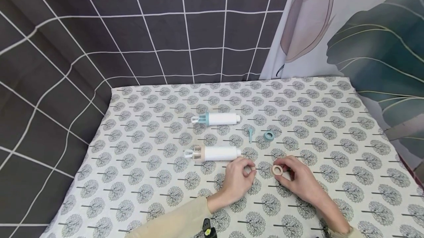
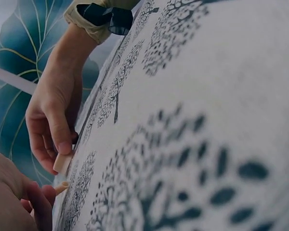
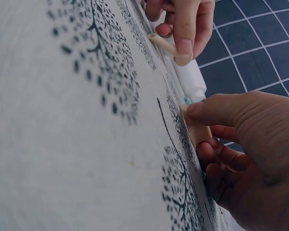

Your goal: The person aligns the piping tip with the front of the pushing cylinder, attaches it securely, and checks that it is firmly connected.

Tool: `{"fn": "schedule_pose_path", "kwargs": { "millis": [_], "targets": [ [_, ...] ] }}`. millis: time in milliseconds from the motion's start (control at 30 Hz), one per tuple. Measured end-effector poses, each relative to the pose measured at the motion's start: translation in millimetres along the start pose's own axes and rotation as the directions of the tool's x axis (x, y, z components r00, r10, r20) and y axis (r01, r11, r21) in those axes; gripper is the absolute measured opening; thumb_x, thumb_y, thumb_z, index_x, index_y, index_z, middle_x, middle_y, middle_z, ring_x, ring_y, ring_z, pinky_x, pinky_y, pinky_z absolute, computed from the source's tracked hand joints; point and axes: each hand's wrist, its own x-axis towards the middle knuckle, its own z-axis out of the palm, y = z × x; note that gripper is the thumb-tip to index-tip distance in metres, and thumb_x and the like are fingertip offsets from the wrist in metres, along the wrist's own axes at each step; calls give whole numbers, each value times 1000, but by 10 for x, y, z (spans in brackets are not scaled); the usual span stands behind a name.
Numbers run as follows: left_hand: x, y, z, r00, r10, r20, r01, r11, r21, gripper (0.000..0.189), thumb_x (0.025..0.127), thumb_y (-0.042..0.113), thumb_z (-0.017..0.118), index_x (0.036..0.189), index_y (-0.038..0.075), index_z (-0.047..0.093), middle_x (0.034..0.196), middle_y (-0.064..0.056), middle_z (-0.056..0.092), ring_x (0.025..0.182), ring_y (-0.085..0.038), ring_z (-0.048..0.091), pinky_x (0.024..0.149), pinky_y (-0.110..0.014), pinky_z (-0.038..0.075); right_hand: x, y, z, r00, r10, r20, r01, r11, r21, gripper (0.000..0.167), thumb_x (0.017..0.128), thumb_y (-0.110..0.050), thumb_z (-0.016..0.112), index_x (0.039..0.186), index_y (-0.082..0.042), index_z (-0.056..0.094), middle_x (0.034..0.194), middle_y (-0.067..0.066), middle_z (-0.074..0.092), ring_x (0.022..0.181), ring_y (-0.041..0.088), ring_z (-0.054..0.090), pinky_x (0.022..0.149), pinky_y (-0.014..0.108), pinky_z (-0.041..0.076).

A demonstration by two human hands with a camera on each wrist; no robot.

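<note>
My left hand (image 1: 239,179) pinches a small beige tube-like peg (image 3: 164,45) between thumb and finger, low over the cloth. To its right, my right hand (image 1: 296,177) grips a beige ring (image 1: 276,170) by its side, thumb and fingers on the rim. The ring's round opening shows in the head view. Just beyond the left hand lies a white cylinder (image 1: 221,153) with a beige slotted collar and a white loop at its left end. In the left wrist view, the peg (image 2: 62,187) and ring (image 2: 62,162) are close together but apart.
Farther back lies a similar white cylinder (image 1: 222,118) with a blue-green collar. Right of it are a blue-green peg (image 1: 250,135) and a blue-green ring (image 1: 269,136). A tree-patterned cloth (image 1: 139,164) covers the table. A dark checked curtain (image 1: 165,31) hangs behind and to the left.
</note>
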Motion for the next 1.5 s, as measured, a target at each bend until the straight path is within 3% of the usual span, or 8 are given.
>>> {"fn": "schedule_pose_path", "kwargs": {
  "millis": [367, 800, 933, 1100, 1367, 1500],
  "targets": [
    [-2, 39, -31, 999, -23, -41, 22, 999, -32, 15, 77, -10, 77, 86, 1, 72, 81, -4, 68, 60, 2, 51, 56, -10, 46, 2, -12, -4, 1000, 9, -1, -9, 1000, 12, 46, 62, 8, 87, 102, -4, 68, 88, -5, 61, 70, 8, 53, 55, 20, 46],
    [-1, 131, -132, 990, -72, -123, 40, 968, -246, 11, 80, -12, 73, 88, -4, 71, 83, -9, 70, 50, 1, 52, 39, -14, 43, 24, -73, -27, 1000, 11, -7, -11, 999, 54, 45, 64, 9, 85, 103, -4, 68, 89, -5, 62, 72, 10, 55, 56, 23, 49],
    [8, 132, -162, 985, -96, -144, 51, 956, -290, 11, 81, -10, 74, 89, -4, 71, 83, -10, 70, 48, -8, 59, 38, -16, 44, 38, -100, -30, 1000, 11, -10, -11, 998, 54, 45, 64, 8, 85, 103, -4, 67, 89, -5, 63, 72, 9, 56, 57, 23, 50],
    [24, 143, -196, 978, -106, -180, 45, 949, -312, 11, 81, -8, 76, 90, -2, 72, 81, -10, 71, 48, -23, 63, 38, -17, 44, 69, -140, -36, 1000, 1, -24, 0, 997, 79, 45, 64, 10, 84, 102, -5, 66, 88, -5, 62, 70, 8, 55, 55, 21, 49],
    [71, 174, -247, 966, -128, -223, 52, 946, -319, 13, 81, -8, 77, 89, 0, 71, 75, -9, 71, 49, -19, 63, 39, -16, 44, 130, -208, -40, 999, 1, -32, 3, 991, 131, 49, 62, 16, 82, 104, -2, 65, 88, -5, 61, 71, 6, 55, 60, 19, 51],
    [93, 184, -243, 958, -147, -245, 64, 947, -315, 14, 78, -12, 76, 88, -4, 69, 71, -14, 70, 48, -22, 63, 38, -16, 43, 151, -244, -42, 999, 16, -30, -11, 987, 162, 51, 61, 19, 80, 106, 0, 64, 89, -2, 62, 73, 8, 58, 62, 20, 53]
  ]
}}
